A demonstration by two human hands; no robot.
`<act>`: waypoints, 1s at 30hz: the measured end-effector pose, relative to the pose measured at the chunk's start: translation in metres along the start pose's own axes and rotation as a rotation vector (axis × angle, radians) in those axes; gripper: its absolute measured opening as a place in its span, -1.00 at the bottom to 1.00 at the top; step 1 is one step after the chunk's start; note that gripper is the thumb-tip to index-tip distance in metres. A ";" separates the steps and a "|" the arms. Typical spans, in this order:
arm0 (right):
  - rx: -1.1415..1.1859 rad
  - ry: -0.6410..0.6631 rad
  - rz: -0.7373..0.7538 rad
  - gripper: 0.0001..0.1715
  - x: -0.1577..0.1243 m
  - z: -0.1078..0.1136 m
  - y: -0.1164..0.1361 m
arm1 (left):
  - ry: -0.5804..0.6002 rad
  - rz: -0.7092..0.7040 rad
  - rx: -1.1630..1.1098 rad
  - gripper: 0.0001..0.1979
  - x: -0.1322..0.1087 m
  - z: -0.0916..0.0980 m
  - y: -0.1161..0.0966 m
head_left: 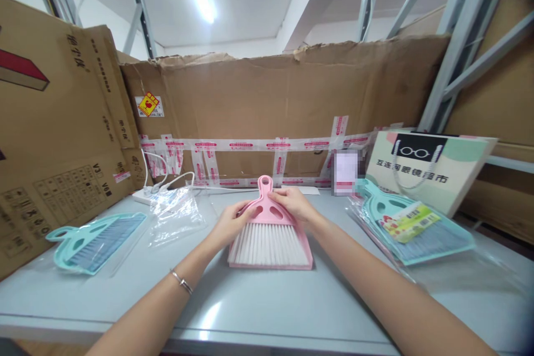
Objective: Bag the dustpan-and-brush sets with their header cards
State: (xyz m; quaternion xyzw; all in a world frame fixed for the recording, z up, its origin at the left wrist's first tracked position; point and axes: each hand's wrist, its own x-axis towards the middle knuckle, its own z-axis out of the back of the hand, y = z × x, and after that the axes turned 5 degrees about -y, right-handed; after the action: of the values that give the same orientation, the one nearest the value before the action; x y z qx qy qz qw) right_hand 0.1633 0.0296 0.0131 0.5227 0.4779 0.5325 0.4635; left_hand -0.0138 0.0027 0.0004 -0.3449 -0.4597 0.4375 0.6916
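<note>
In the middle of the table lies a pink hand brush (269,211) with white bristles, nested over a pink dustpan (306,253). Its handle points away from me and the bristles face my side. My left hand (233,219) is closed on the left shoulder of the set, thumb on top near the oval hole. On the opposite side my right hand (294,203) pinches the set near the base of the handle. The fingers underneath are partly hidden.
A teal brush-and-dustpan set (100,245) lies at the left, near a clear plastic bag (175,217) and a power strip (146,194). At the right are packaged teal sets (417,228) and a paper bag (429,161). Cardboard (258,94) walls the back.
</note>
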 end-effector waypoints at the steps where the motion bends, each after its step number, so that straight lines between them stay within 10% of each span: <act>1: -0.015 0.019 0.005 -0.74 -0.003 -0.005 -0.001 | -0.012 -0.008 0.017 -0.62 0.001 0.001 0.000; 26: -0.149 0.098 0.037 -0.69 -0.013 -0.021 -0.007 | -0.063 0.100 0.094 -0.58 -0.001 0.010 -0.006; 30: -0.215 0.099 0.097 -0.61 -0.007 -0.019 -0.006 | 0.126 0.160 -0.058 -0.61 -0.004 0.015 -0.008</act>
State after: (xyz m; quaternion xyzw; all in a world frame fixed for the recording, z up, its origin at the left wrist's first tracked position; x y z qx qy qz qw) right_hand 0.1449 0.0230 0.0061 0.4655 0.4143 0.6277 0.4665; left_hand -0.0261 -0.0029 0.0115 -0.4271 -0.3989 0.4552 0.6718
